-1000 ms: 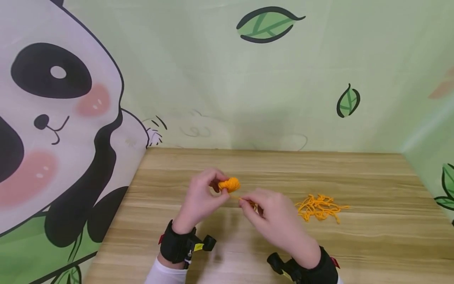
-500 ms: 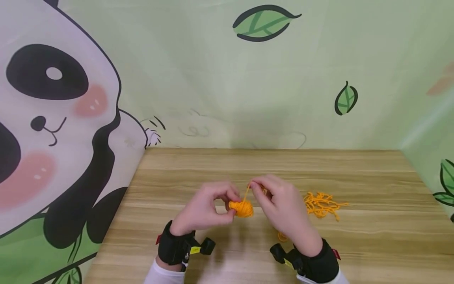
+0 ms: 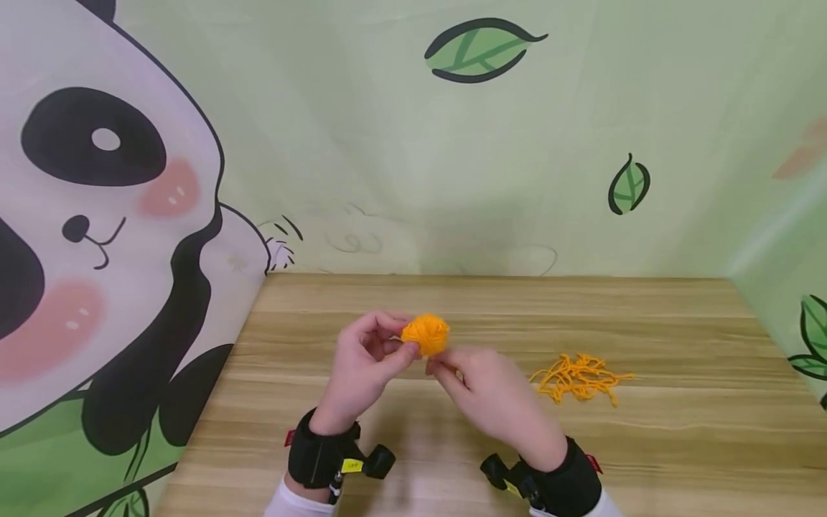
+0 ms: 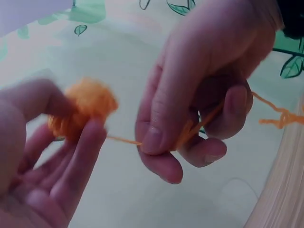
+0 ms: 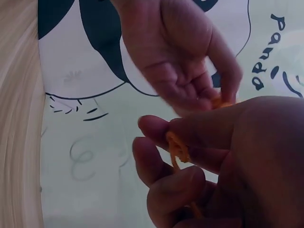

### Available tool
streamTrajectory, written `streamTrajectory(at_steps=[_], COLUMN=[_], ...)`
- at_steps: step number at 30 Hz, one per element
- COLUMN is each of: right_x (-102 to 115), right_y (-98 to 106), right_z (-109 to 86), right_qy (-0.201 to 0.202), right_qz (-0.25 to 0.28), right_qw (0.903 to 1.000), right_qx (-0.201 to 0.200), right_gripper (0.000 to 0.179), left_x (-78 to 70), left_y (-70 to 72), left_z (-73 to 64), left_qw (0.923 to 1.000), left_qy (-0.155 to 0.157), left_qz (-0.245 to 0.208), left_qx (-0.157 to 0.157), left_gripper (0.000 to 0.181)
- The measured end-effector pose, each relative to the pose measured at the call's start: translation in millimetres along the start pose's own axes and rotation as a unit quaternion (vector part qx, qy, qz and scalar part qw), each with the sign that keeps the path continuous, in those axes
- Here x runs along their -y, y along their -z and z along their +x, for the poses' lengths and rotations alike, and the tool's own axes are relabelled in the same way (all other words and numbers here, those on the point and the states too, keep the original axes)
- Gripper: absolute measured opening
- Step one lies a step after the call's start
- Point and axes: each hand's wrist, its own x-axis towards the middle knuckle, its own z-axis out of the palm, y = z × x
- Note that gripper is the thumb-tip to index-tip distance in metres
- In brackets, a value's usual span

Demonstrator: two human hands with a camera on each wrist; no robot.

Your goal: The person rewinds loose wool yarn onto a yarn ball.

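Observation:
A small ball of orange yarn (image 3: 426, 334) is pinched between the thumb and fingers of my left hand (image 3: 358, 373), held above the table. In the left wrist view the ball (image 4: 90, 107) looks blurred. From it a short strand (image 4: 124, 139) runs across to my right hand (image 4: 194, 90), whose thumb and forefinger pinch it. More yarn passes through the right palm and trails out on the far side. The right wrist view shows a yarn loop (image 5: 177, 148) between the right fingers; there the ball is mostly hidden behind them.
A loose tangle of orange yarn (image 3: 581, 378) lies on the wooden table (image 3: 685, 431), to the right of my right hand. Behind the table rises a pale green backdrop (image 3: 362, 143) printed with a panda and leaves.
The ball first came nearer to me and a little right, then went back up and left, turning in the left hand. My right hand circled over it and now sits lower, beside it.

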Motion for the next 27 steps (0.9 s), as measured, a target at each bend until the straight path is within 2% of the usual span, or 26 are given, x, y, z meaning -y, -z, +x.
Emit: streamTrajectory(at_steps=[3, 5, 7, 9, 13, 18, 23, 27], right_x=[4.1, 6.1, 8.3, 10.0, 10.6, 6.2, 1.3, -2.0], right_y=[-2.9, -2.8, -1.0, 1.6, 8.5, 17.2, 24.4, 27.0], right_z=[-1.9, -4.0, -6.0, -8.2, -11.0, -10.4, -10.0, -9.6], right_qy=[0.021, 0.03, 0.038, 0.043, 0.064, 0.084, 0.07, 0.054], right_qz=[0.002, 0.0, 0.002, 0.007, 0.019, 0.016, -0.007, -0.003], right_qw=[0.9996, 0.9994, 0.9992, 0.999, 0.9954, 0.9869, 0.9845, 0.9862], right_qx=[0.016, 0.017, 0.009, -0.009, -0.069, -0.137, -0.161, -0.156], right_gripper=[0.014, 0.013, 0.013, 0.013, 0.012, 0.011, 0.014, 0.015], left_x=[-1.0, -4.0, -8.5, -13.6, -18.2, -8.1, 7.7, -12.1], left_y=[-2.2, -4.4, -7.1, -10.1, -14.3, -13.8, -9.1, -14.0], left_z=[2.0, 3.4, 4.4, 5.5, 7.0, 7.1, 5.0, 3.9], left_qw=[0.9976, 0.9946, 0.9905, 0.9855, 0.9758, 0.9664, 0.9631, 0.969], left_qy=[0.013, 0.013, 0.004, -0.013, -0.052, -0.092, -0.113, -0.106], left_qz=[0.033, 0.062, 0.103, 0.146, 0.208, 0.237, 0.219, 0.18], left_qx=[-0.059, -0.083, -0.091, -0.085, -0.044, 0.035, 0.108, 0.131], left_gripper=[0.02, 0.019, 0.019, 0.018, 0.018, 0.021, 0.021, 0.021])
